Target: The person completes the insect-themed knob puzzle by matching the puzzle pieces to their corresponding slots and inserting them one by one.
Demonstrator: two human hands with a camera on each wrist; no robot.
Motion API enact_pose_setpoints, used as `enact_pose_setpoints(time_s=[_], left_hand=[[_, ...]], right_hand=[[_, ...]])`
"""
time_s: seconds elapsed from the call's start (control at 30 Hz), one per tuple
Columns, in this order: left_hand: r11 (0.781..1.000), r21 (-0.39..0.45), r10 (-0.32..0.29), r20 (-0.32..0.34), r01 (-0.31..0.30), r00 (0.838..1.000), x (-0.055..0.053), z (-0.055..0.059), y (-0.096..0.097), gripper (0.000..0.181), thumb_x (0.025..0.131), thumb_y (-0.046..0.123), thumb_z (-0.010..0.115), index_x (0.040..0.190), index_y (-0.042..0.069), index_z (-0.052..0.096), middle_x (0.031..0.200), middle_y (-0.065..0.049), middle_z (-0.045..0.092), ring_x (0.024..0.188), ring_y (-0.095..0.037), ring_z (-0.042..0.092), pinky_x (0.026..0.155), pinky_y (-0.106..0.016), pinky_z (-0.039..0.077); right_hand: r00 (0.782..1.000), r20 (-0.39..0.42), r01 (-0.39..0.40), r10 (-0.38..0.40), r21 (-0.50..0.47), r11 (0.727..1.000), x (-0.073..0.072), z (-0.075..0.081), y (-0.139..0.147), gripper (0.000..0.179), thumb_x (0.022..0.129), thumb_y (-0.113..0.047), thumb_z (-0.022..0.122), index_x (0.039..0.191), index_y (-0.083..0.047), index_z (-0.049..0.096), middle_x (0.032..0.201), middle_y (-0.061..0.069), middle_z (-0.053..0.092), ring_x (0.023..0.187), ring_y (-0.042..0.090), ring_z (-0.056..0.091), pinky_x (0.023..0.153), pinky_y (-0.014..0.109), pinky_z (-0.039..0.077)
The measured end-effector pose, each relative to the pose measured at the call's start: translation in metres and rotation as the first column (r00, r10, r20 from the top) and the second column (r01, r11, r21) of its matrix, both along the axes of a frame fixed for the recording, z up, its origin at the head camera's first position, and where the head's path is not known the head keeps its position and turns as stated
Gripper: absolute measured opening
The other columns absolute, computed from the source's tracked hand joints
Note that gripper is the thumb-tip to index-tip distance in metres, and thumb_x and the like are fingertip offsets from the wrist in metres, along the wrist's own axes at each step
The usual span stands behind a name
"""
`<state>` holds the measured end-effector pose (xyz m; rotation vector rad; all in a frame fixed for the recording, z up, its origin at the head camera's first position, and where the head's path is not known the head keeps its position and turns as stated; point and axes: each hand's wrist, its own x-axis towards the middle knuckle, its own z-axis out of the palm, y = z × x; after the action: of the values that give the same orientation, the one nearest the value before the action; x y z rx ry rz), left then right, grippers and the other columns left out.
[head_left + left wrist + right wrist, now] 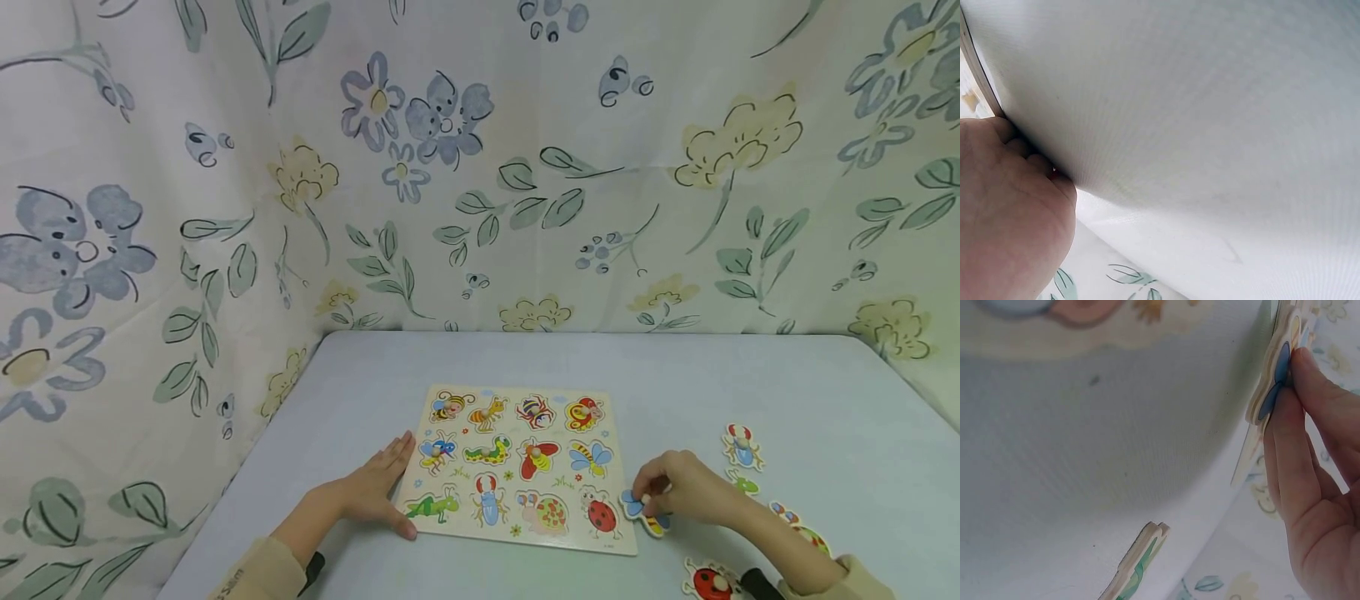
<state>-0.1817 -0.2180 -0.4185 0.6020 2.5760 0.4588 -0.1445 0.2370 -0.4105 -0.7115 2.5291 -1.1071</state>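
Observation:
A wooden insect puzzle board (540, 540) lies flat on the table. My left hand (375, 487) rests along its left side, fingers extended, thumb at the lower left corner. In the left wrist view that hand's fingers (1019, 147) meet the board's edge. By the board's lower right edge, my right hand (690, 487) pinches a blue-winged dragonfly piece (657, 525) with a yellow-and-black striped body. Thumb and fingers hold the same dragonfly piece (1266, 403) in the right wrist view. On the board, a matching dragonfly picture (591, 458) shows at the right of the middle row.
Right of the board lie a loose stag beetle piece (742, 448), a green insect piece (745, 483), a snail piece (813, 540) partly behind my right forearm, and a ladybug piece (708, 582) at the near edge of view. A floral curtain (525, 250) hangs behind the table.

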Motion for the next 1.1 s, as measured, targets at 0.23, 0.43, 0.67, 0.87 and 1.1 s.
enact_pose_setpoints(time_s=[0.23, 0.43, 0.67, 0.87, 1.1], left_hand=[[1.0, 0.02, -0.012, 0.012, 0.011, 1.0, -0.003, -0.003, -0.003, 0.133, 0.064, 0.054, 0.084, 0.151, -0.009, 0.007, 0.159, -0.026, 0.002, 0.146, -0.042, 0.003, 0.117, -0.056, 0.01], [1.0, 0.022, -0.01, -0.001, 0.01, 1.0, -0.003, -0.005, -0.003, 0.132, 0.064, 0.053, 0.085, 0.151, -0.009, 0.008, 0.16, -0.025, 0.003, 0.146, -0.04, 0.005, 0.117, -0.055, 0.011], [1.0, 0.017, 0.008, 0.007, -0.008, 1.0, -0.002, -0.004, -0.002, 0.132, 0.064, 0.052, 0.086, 0.152, -0.009, 0.008, 0.16, -0.024, 0.004, 0.147, -0.039, 0.005, 0.118, -0.053, 0.011], [1.0, 0.014, 0.006, 0.018, -0.006, 1.0, -0.002, -0.003, -0.002, 0.131, 0.065, 0.051, 0.085, 0.152, -0.008, 0.007, 0.16, -0.024, 0.003, 0.147, -0.039, 0.005, 0.118, -0.054, 0.011], [1.0, 0.014, 0.002, 0.014, -0.002, 1.0, -0.003, -0.005, -0.002, 0.131, 0.065, 0.052, 0.085, 0.152, -0.007, 0.007, 0.16, -0.023, 0.003, 0.147, -0.039, 0.005, 0.118, -0.054, 0.011]], right_hand=[[0.998, -0.012, 0.069, -0.069, 0.006, 0.998, 0.0, 0.0, -0.003, 0.008, 0.08, -0.005, 0.077, 0.082, -0.01, 0.07, 0.076, -0.009, 0.062, 0.064, 0.003, 0.049, 0.054, 0.021, 0.047], [0.99, -0.072, 0.126, -0.124, 0.02, 0.992, -0.002, 0.0, -0.007, 0.01, 0.079, -0.006, 0.077, 0.081, -0.01, 0.068, 0.072, -0.009, 0.059, 0.062, 0.002, 0.047, 0.051, 0.02, 0.044], [0.972, -0.163, 0.175, -0.166, 0.039, 0.984, -0.006, -0.001, -0.013, 0.013, 0.078, -0.009, 0.079, 0.077, -0.012, 0.066, 0.067, -0.01, 0.054, 0.06, 0.002, 0.044, 0.05, 0.019, 0.04], [0.966, -0.193, 0.181, -0.17, 0.039, 0.983, -0.009, -0.001, -0.016, 0.015, 0.079, -0.013, 0.08, 0.076, -0.013, 0.065, 0.066, -0.011, 0.053, 0.06, 0.002, 0.042, 0.05, 0.02, 0.039], [0.96, -0.191, 0.216, -0.204, 0.044, 0.975, -0.011, -0.001, -0.022, 0.016, 0.079, -0.011, 0.079, 0.075, -0.013, 0.063, 0.065, -0.01, 0.051, 0.059, 0.004, 0.043, 0.049, 0.019, 0.038]])
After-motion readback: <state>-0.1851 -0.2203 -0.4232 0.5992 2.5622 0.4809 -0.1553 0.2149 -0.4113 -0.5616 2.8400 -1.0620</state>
